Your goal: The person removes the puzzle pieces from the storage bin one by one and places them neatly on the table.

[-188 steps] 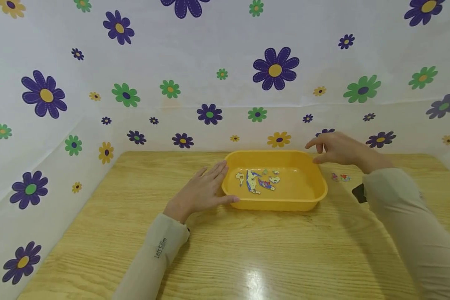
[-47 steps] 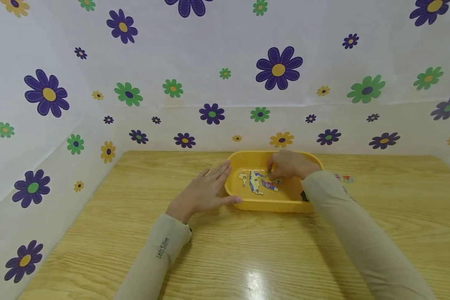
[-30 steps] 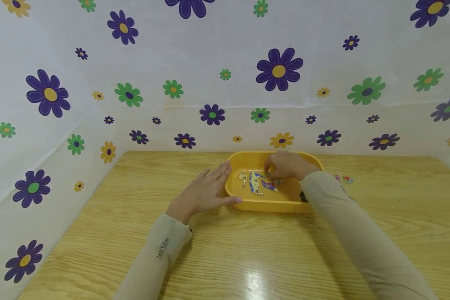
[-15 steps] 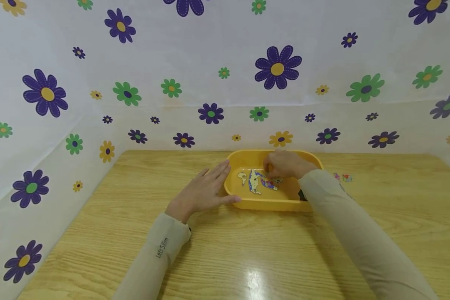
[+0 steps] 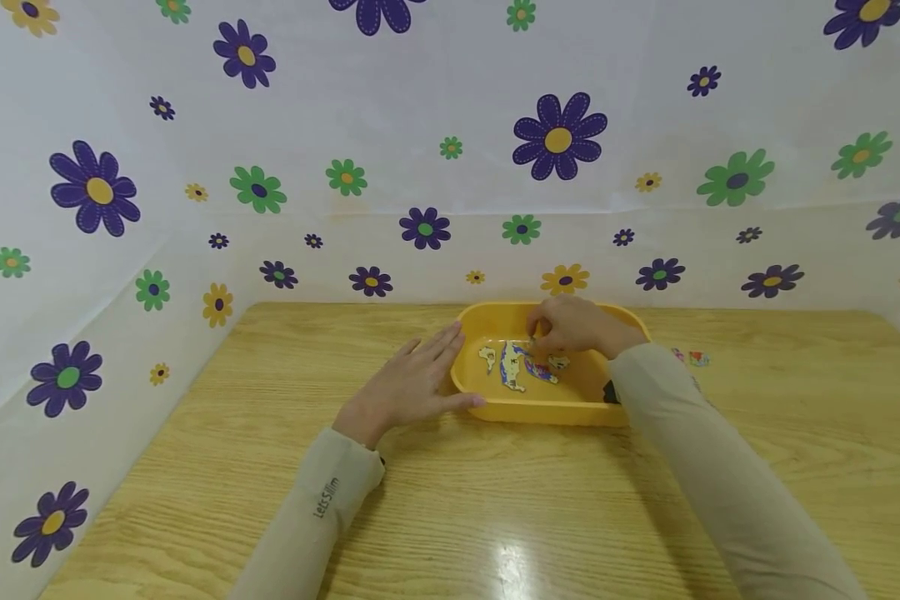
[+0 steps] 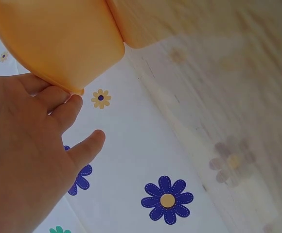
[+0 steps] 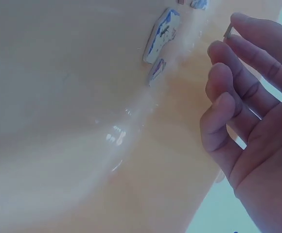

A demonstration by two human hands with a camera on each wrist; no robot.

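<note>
In the head view my left hand [image 5: 405, 383] rests with straight fingers against the left end of a yellow tray [image 5: 555, 412]; the left wrist view shows the fingers [image 6: 65, 107] along its rim. My right hand [image 5: 573, 325] is inside the tray. Between thumb and finger it pinches a small thin piece [image 7: 228, 32], seen edge-on in the right wrist view. Flat on the tray floor lie a long cream and blue piece [image 5: 511, 367], a purple-red piece [image 5: 542, 372], a small cream piece [image 5: 487, 357] at the left and another cream piece [image 5: 559, 362] below the right hand.
Two small colourful pieces, one of them red [image 5: 698, 358], lie on the wooden table [image 5: 435, 500] to the right of the tray. A white cloth with printed flowers [image 5: 557, 140] stands behind and at the left of the table. The right forearm crosses the tray's right end.
The right hand was above the tray's right end with fingers apart; it has moved left into the tray and now pinches a small piece. The left hand has stayed at the tray's left end.
</note>
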